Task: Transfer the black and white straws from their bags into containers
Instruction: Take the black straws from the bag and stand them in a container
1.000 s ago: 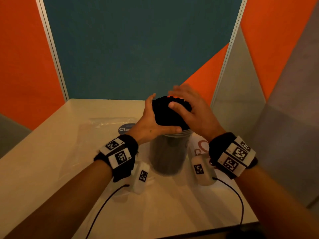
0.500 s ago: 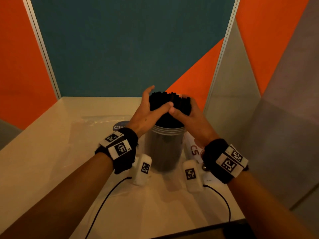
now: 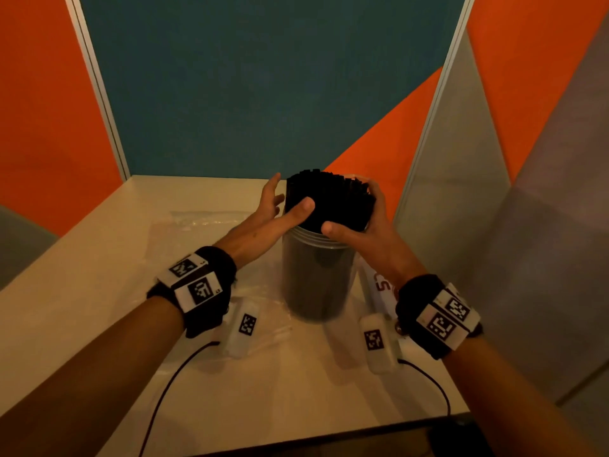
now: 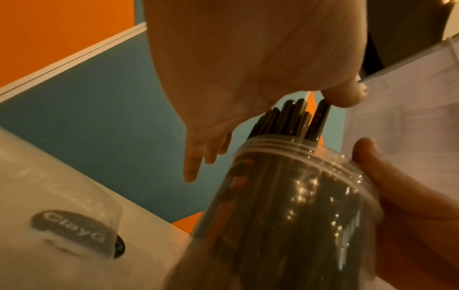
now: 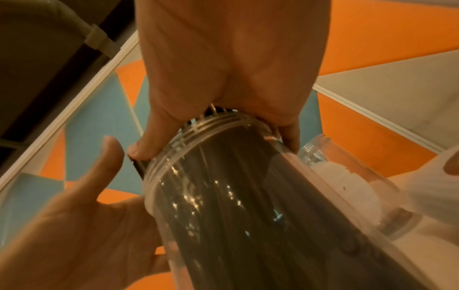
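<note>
A clear plastic container [image 3: 316,278] stands upright mid-table, packed with black straws [image 3: 329,196] whose tops stick out above its rim. My right hand [image 3: 354,212] curls round the right side of the protruding bundle, thumb in front and fingers behind. My left hand [image 3: 290,194] is at the bundle's left side with straight, spread fingers; only its thumb presses on the straws. In the left wrist view the left thumb tip touches one straw [image 4: 320,117] above the container [image 4: 285,206]. In the right wrist view a second clear container with white straws [image 5: 335,176] stands just behind.
An empty clear bag [image 3: 197,222] with a dark label lies flat on the table's left half. A white bag with red print [image 3: 379,285] lies right of the container. Partition walls close the back and right. The table's front edge [image 3: 329,437] is near my forearms.
My right hand slid from the top and front of the bundle round to its right side. My left hand's fingers straightened and spread off the straws, leaving only the thumb on them.
</note>
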Demonstrator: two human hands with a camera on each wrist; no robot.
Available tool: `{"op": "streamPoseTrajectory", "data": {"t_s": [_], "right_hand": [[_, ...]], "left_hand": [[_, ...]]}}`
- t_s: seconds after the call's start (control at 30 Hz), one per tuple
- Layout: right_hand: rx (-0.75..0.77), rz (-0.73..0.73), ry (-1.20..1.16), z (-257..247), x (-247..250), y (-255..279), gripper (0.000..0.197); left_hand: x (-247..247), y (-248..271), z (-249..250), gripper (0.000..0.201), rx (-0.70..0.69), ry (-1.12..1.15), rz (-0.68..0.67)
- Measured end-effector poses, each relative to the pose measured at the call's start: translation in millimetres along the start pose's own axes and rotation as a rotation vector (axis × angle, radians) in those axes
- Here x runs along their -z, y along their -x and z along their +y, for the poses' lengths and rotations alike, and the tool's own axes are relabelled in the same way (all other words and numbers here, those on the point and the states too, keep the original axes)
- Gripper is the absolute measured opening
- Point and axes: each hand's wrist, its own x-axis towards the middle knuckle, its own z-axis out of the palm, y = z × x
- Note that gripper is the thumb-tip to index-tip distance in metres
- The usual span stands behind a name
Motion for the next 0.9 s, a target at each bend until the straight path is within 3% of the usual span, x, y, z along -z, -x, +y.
{"op": "streamPoseTrajectory", "data": {"t_s": [0.07, 0.17, 0.27, 0.37, 0.43, 0.57, 0.7, 0.9], "right_hand": [[-0.012, 0.001, 0.015, -0.7, -0.9, 1.3, 0.124], [-0.015, -0.025, 0.009, -1.0, 1.4, 7.0, 0.122], [-0.026, -0.081, 0.031, 1.6, 3.3, 15.1, 0.115], [-0.021, -0.093, 0.038, 2.0, 3.0, 21.0, 0.111], [-0.010, -0.089, 0.023, 2.3, 2.6, 21.4, 0.110], [0.019, -0.086, -0.006, 3.0, -4.7, 20.3, 0.109], [0.032, -0.064, 0.015, 8.0, -28.5, 11.7, 0.117], [0.118, -0.013, 0.041, 10.9, -79.4, -7.8, 0.120]], "left_hand": [[5.1, 3.3, -6.4, 0.108, 0.030, -0.108, -0.027], [12.6, 9.7, -24.8, 0.113, 0.054, -0.377, -0.117], [20.4, 17.2, -43.9, 0.096, 0.080, -0.675, -0.278], [28.3, 24.4, -55.3, 0.085, 0.297, -0.989, -0.411], [35.0, 27.4, -60.1, 0.079, 0.407, -1.075, -0.466], [50.0, 36.9, -70.2, 0.073, 0.482, -1.127, -0.499], [65.8, 47.0, -76.0, 0.102, 0.557, -0.950, -0.459], [69.8, 49.7, -70.6, 0.114, 0.341, -0.516, -0.225]]}}
